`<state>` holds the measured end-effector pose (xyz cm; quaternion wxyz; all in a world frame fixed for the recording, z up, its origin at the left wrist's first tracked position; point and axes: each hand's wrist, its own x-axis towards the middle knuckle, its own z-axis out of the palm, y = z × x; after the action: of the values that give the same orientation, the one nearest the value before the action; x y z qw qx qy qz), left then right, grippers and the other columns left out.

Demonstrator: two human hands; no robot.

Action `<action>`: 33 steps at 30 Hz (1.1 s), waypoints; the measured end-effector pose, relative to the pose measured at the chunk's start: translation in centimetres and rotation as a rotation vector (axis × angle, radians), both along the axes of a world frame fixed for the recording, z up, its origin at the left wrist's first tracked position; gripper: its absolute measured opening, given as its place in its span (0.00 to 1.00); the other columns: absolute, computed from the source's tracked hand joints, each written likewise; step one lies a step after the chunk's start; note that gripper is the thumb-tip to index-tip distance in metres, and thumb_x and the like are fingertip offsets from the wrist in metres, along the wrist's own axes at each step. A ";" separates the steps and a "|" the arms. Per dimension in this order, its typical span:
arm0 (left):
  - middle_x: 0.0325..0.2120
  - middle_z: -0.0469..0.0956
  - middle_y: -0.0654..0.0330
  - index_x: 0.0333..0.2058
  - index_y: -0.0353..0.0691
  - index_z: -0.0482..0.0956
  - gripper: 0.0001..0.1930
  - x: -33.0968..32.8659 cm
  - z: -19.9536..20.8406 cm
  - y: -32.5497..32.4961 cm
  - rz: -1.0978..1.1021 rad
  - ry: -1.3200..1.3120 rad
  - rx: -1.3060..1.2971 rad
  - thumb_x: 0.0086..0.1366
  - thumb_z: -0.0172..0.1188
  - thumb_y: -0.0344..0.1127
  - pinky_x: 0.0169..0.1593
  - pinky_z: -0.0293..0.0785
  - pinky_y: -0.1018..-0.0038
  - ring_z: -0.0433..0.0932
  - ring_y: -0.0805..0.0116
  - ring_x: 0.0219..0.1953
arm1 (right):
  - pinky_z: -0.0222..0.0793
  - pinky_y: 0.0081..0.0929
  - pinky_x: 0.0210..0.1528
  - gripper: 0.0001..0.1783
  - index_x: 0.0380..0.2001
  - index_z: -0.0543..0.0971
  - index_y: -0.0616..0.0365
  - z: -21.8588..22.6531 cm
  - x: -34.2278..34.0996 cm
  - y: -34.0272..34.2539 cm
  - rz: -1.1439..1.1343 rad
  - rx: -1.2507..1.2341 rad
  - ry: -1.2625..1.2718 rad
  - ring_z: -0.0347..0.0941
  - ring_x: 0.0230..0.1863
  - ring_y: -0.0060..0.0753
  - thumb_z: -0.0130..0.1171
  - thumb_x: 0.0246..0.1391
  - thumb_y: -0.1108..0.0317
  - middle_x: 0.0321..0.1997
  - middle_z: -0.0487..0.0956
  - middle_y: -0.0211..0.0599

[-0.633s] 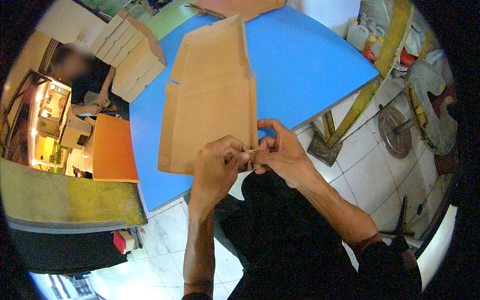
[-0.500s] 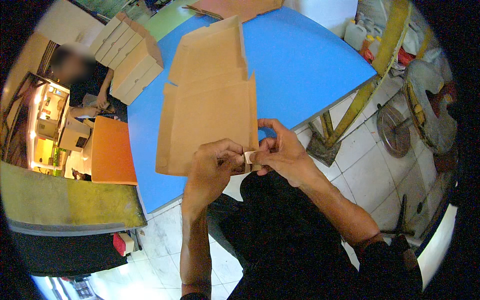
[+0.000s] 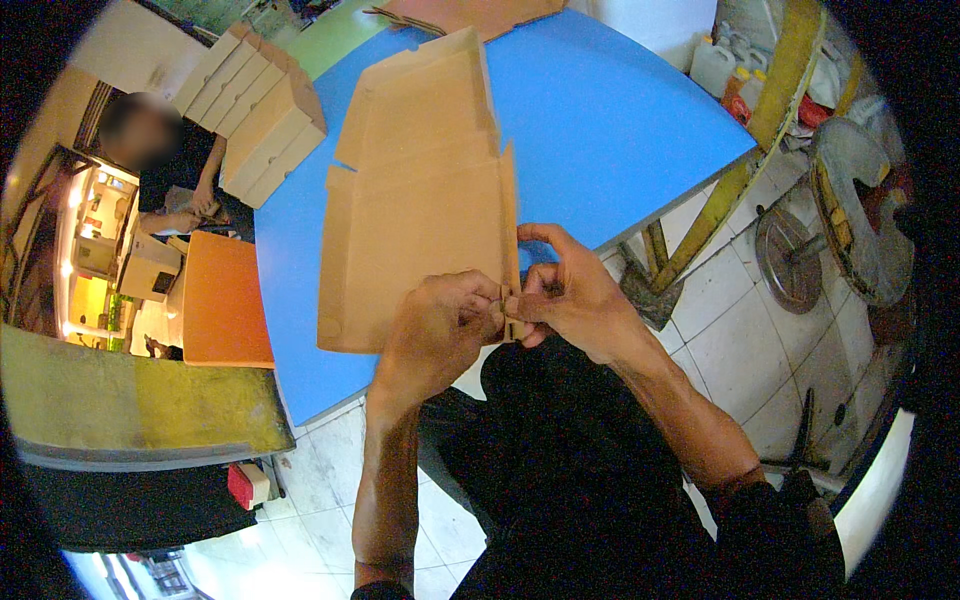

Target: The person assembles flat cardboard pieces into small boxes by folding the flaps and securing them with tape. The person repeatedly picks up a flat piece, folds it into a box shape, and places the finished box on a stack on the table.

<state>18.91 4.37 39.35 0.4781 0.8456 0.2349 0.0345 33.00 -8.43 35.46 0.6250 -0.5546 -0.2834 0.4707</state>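
Observation:
A brown cardboard box [image 3: 420,225] lies unfolded on the blue table [image 3: 610,110], its lid part stretching away from me and its side walls partly raised. At its near right corner my left hand [image 3: 445,325] pinches the cardboard flap from the inside. My right hand [image 3: 575,300] grips the same corner from the outer side, thumb and fingers closed on the tab [image 3: 513,325]. The fingertips of both hands nearly meet there and hide most of the fold.
Folded boxes [image 3: 255,115] stand stacked at the far left of the table, beside an orange surface [image 3: 225,300]. Another person [image 3: 180,180] works there. Flat cardboard [image 3: 490,15] lies at the far edge. Plastic jugs [image 3: 712,68] and a round stool [image 3: 860,215] stand to the right.
The pale piece between my fingertips has gone from sight at the corner. The right side wall stands a little more upright, and both hands have shifted slightly.

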 end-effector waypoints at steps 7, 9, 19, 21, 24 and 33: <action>0.22 0.80 0.53 0.29 0.35 0.78 0.04 1.8 -1.2 1.2 -0.114 0.011 0.089 0.55 0.63 0.27 0.31 0.77 0.65 0.80 0.61 0.24 | 0.69 0.22 0.17 0.40 0.63 0.58 0.68 -0.3 0.1 0.9 0.015 0.029 0.003 0.72 0.18 0.23 0.68 0.51 0.73 0.19 0.75 0.33; 0.23 0.80 0.53 0.29 0.37 0.78 0.07 2.4 -1.5 0.9 -0.135 0.038 0.246 0.54 0.66 0.32 0.32 0.77 0.62 0.80 0.56 0.25 | 0.67 0.22 0.16 0.41 0.63 0.58 0.66 -0.3 0.2 1.1 0.008 -0.012 -0.013 0.71 0.17 0.22 0.69 0.52 0.72 0.19 0.74 0.32; 0.33 0.80 0.47 0.51 0.36 0.69 0.33 -4.6 -1.0 11.1 0.560 -0.159 0.734 0.49 0.74 0.39 0.38 0.77 0.58 0.81 0.45 0.34 | 0.76 0.31 0.44 0.34 0.55 0.73 0.64 2.1 5.8 -3.0 0.131 -0.296 -0.533 0.78 0.41 0.31 0.72 0.48 0.59 0.47 0.81 0.45; 0.35 0.79 0.45 0.55 0.35 0.65 0.36 -5.0 -3.0 12.7 0.595 -0.145 0.623 0.50 0.74 0.37 0.40 0.77 0.59 0.81 0.45 0.36 | 0.75 0.32 0.49 0.33 0.59 0.69 0.64 0.9 6.7 -0.4 -0.078 0.002 -0.585 0.78 0.46 0.33 0.68 0.53 0.64 0.44 0.81 0.46; 0.37 0.79 0.44 0.52 0.34 0.67 0.27 -4.9 -4.8 12.8 0.596 -0.205 0.361 0.54 0.66 0.30 0.43 0.77 0.61 0.80 0.45 0.41 | 0.66 0.38 0.62 0.32 0.60 0.68 0.65 0.2 8.3 4.2 -0.171 0.038 -0.755 0.74 0.57 0.40 0.66 0.55 0.64 0.54 0.78 0.51; 0.31 0.79 0.47 0.41 0.36 0.80 0.13 -7.7 -3.6 7.2 0.521 -0.064 0.794 0.56 0.62 0.29 0.36 0.77 0.64 0.80 0.52 0.32 | 0.68 0.40 0.58 0.30 0.57 0.70 0.63 2.2 4.8 8.0 0.250 -0.090 -1.230 0.72 0.55 0.47 0.65 0.55 0.59 0.53 0.78 0.47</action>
<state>11.18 11.54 35.70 0.1005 0.8744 0.3928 0.2665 37.80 -0.45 37.64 0.2636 -0.7123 -0.6337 0.1467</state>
